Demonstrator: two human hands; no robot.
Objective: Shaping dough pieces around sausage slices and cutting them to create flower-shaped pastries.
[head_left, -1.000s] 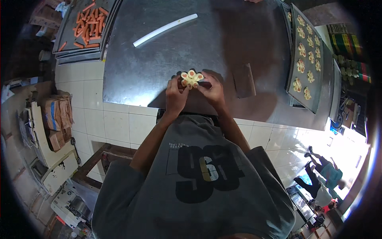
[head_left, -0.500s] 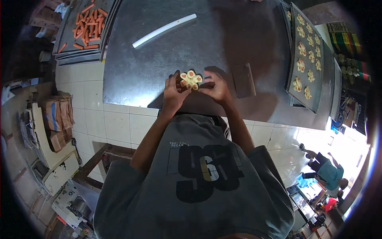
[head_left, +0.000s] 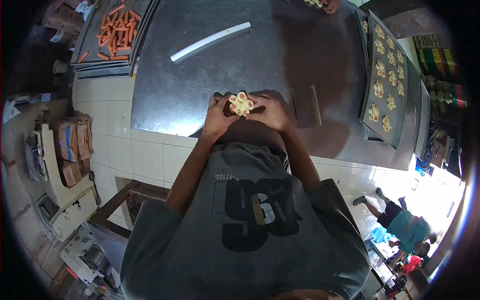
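A flower-shaped piece of pale dough with sausage slices (head_left: pixel 241 104) is held just above or on the metal table, near its front edge. My left hand (head_left: pixel 218 120) grips its left side, fingers curled round the rim and thumb at the lower edge. On the opposite side, my right hand (head_left: pixel 272 114) closes on it with thumb and fingers. How far the dough is lifted off the table I cannot tell.
A white rod (head_left: pixel 210 41) lies across the dark metal table (head_left: pixel 200 80). Sausages (head_left: pixel 118 35) fill a tray at far left; a tray (head_left: pixel 395 112) of dough flowers stands at right. A flat brown piece (head_left: pixel 306 106) lies nearby. Another person's hand (head_left: pixel 330 6) holds dough at the far edge.
My right hand's fingers have closed in on the dough flower, which is turned slightly. Another person's hand with a dough flower has come into view at the far edge.
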